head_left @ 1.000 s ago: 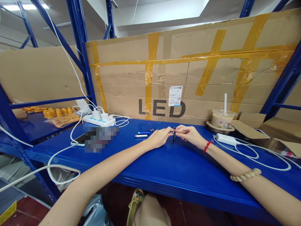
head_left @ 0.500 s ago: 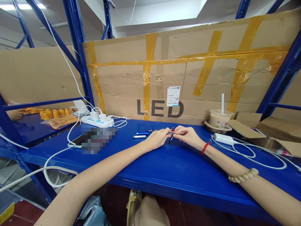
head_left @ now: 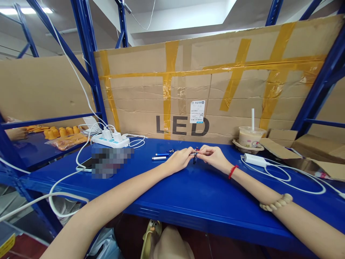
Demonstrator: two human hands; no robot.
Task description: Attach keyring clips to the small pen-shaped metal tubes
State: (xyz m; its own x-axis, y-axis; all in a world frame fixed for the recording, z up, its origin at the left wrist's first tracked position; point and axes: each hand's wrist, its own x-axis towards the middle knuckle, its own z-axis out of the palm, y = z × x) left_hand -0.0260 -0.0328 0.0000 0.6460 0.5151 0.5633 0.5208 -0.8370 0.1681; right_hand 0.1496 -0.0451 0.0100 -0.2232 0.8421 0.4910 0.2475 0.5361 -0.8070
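My left hand (head_left: 180,159) and my right hand (head_left: 213,155) meet over the blue shelf (head_left: 188,194), fingers pinched together on a small dark metal part (head_left: 194,155) held between them. The part is too small to name; a short dark stem hangs below the fingertips. Just left of my left hand lie a silver cylinder (head_left: 159,158) and a blue cylinder (head_left: 162,154), with a few tiny parts (head_left: 170,150) behind them.
A white power strip (head_left: 110,141) with chargers and white cables (head_left: 67,180) sits at the left. A drink cup with a straw (head_left: 250,136), a white adapter (head_left: 254,160) with cable, and cardboard boxes (head_left: 309,151) stand at the right. A taped cardboard sheet (head_left: 215,82) backs the shelf.
Both hands stay pinched on the small part; the dangling stem has shifted slightly. The view has drifted a little, otherwise nothing moved.
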